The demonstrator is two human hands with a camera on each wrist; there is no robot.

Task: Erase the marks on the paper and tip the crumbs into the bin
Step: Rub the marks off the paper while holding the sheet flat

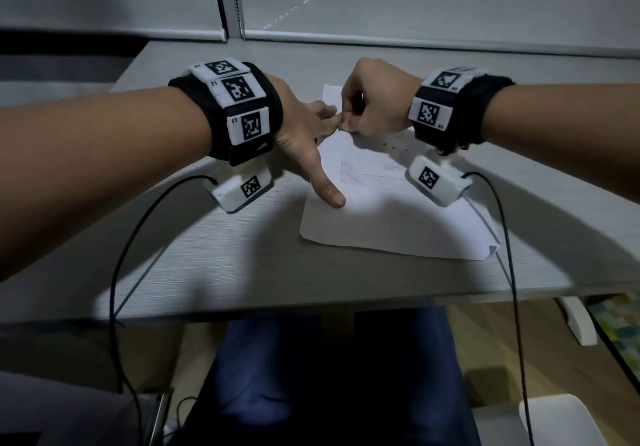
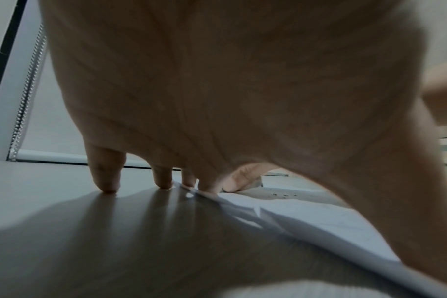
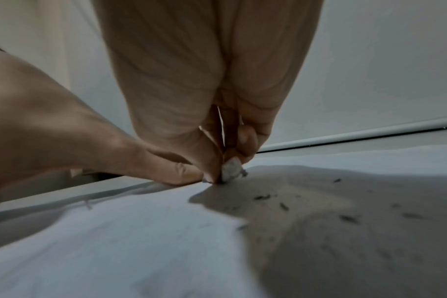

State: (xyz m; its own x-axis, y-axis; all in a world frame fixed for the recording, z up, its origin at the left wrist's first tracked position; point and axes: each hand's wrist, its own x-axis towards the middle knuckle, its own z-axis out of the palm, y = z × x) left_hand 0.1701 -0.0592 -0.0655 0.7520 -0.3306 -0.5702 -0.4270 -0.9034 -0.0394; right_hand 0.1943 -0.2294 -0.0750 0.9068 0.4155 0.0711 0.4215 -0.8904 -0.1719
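A white sheet of paper (image 1: 388,213) with faint pencil lines lies on the grey desk (image 1: 214,255). My left hand (image 1: 311,140) is spread flat, thumb and fingertips pressing the paper's left edge (image 2: 306,217) down. My right hand (image 1: 367,99) pinches a small worn whitish eraser (image 3: 231,170) between thumb and curled fingers, its tip touching the paper at the far left part, right beside my left fingertips. Dark eraser crumbs (image 3: 283,205) lie scattered on the sheet to the right of the eraser, also visible as crumbs (image 1: 398,142) under my right wrist.
Roller blinds (image 1: 415,2) hang behind the desk's far edge. Two black cables (image 1: 117,255) trail from the wrist cameras over the front edge. Below the desk, a white object (image 1: 561,418) stands on the floor at lower right; my blue-clad legs (image 1: 329,376) are under the desk.
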